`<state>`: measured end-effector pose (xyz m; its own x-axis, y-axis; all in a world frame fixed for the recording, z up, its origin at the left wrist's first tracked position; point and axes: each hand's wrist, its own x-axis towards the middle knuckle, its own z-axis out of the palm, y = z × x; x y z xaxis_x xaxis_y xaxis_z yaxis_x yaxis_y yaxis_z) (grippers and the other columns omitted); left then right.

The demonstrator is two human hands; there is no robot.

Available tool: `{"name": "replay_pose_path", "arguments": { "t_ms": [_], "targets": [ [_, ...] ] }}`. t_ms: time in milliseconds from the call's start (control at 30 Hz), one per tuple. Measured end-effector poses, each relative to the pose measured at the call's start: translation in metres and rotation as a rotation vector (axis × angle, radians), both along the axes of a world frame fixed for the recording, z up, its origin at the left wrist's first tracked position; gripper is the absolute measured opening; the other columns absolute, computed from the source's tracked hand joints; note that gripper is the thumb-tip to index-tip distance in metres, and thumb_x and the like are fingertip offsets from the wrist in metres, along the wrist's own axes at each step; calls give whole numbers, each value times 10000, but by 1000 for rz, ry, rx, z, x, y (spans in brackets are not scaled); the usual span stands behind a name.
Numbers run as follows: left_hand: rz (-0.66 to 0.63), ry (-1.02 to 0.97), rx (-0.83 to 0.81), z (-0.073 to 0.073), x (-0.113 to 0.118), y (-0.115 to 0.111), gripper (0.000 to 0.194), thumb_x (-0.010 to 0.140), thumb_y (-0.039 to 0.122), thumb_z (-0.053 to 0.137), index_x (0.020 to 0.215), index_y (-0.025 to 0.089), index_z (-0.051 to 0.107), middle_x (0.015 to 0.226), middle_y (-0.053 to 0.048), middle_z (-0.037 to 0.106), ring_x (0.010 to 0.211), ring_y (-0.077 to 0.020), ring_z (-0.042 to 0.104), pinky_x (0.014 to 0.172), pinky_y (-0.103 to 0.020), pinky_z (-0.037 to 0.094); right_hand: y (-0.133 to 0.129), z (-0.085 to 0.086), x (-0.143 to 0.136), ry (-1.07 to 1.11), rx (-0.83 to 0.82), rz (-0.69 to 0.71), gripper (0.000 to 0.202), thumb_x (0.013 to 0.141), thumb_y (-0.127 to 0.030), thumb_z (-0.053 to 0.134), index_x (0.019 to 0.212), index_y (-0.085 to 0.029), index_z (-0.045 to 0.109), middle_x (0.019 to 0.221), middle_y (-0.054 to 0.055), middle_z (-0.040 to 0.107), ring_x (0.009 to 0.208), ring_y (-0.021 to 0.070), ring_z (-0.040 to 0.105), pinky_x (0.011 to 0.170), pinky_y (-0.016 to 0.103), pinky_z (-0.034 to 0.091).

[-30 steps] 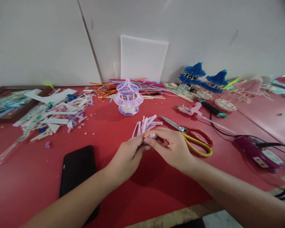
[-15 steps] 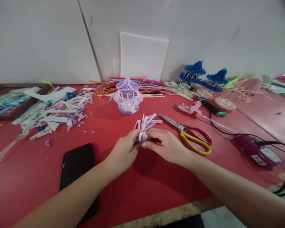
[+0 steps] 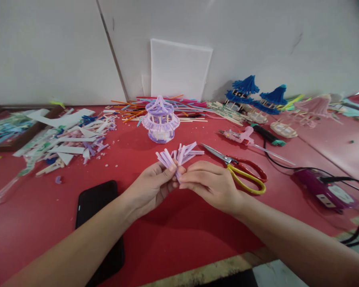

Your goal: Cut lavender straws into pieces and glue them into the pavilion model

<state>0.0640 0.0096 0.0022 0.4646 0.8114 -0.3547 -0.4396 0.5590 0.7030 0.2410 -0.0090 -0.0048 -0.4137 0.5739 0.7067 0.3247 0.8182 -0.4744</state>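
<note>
A bunch of short lilac pipe cleaner pieces [image 3: 165, 158] is pinched between the thumb and fingers of my left hand [image 3: 155, 181], its ends fanning up and to the left. My right hand [image 3: 212, 183] is closed at the bunch's lower end, its fingertips pressed against it. More lilac pieces [image 3: 187, 152] lie on the red tabletop just behind my hands. Beyond them stands a small purple and lilac pavilion model [image 3: 160, 121] with pale posts. Scissors [image 3: 236, 167] with one red and one yellow handle lie right of my right hand.
A black phone [image 3: 97, 207] lies beside my left forearm. Offcuts [image 3: 74, 139] are heaped at left near a brown frame [image 3: 20, 147]. To the right are a pink glue gun [image 3: 239, 136], a purple power strip [image 3: 324, 189] with cables, and blue pavilion models [image 3: 242, 91].
Both hands have turned the bunch, so its loose ends now fan upward instead of its gathered end facing me. My left thumb has come up over its front.
</note>
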Motion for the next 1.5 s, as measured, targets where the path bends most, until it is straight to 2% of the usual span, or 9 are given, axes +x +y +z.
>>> {"name": "replay_pose_path", "arguments": {
  "t_ms": [100,200,500,633,800,967,1167,1300,1500],
  "targets": [
    [-3,-14,-49,1,1,-2,72,791,118,700,855,131,669,699,8,676,593,-52,602,598,-138,512,0,1,-1,5,-36,-17,106,882,-179,613,920,-239,692,860,17,717,802,133,674,732,251,558],
    [9,-11,-62,1,2,-2,102,826,83,647,904,142,678,677,19,663,582,-46,601,602,-129,513,0,0,-2,29,-101,-47,85,882,-200,618,897,-232,695,856,21,721,789,134,681,734,258,563],
    [72,18,-64,2,2,2,121,852,66,601,773,113,679,620,6,662,508,-43,578,561,-135,504,1,-7,-4,-22,-139,-82,197,837,-193,677,1031,-195,638,965,56,733,906,157,698,821,255,562],
    [31,16,-38,1,0,1,93,818,85,657,876,125,718,731,-20,726,553,-40,596,573,-124,498,-1,-9,-3,-77,-54,-81,202,879,-177,621,1076,-215,638,954,38,741,887,144,706,812,240,573],
    [-17,-24,-14,-2,-1,-1,163,785,180,720,945,154,738,838,-59,759,595,-47,596,548,-112,476,-4,-3,-4,-56,51,-17,151,868,-139,626,1002,-201,659,906,34,756,837,131,713,809,233,582],
    [-42,-140,40,2,-1,-4,251,750,227,760,995,172,737,933,-66,748,540,-23,506,519,-108,461,-4,-1,-5,1,3,-8,83,850,-147,655,913,-202,657,846,19,754,768,116,710,746,212,585],
    [-16,-171,50,4,0,-5,306,702,219,800,991,141,735,730,1,651,535,-38,482,487,-132,448,0,-4,-3,43,-56,52,62,836,-182,683,891,-174,654,794,29,739,756,117,699,725,197,570],
    [41,-141,48,2,0,-5,280,709,221,795,966,129,735,724,10,615,534,-34,475,490,-134,457,3,-2,1,-56,-6,91,146,847,-181,667,991,-161,663,896,57,746,853,130,696,823,215,555],
    [-1,-120,47,1,1,-5,228,702,234,800,876,115,715,711,14,605,537,-34,496,512,-135,492,4,-1,4,-63,60,24,85,854,-160,653,939,-154,659,827,45,734,767,123,681,737,206,555]
  ]
}}
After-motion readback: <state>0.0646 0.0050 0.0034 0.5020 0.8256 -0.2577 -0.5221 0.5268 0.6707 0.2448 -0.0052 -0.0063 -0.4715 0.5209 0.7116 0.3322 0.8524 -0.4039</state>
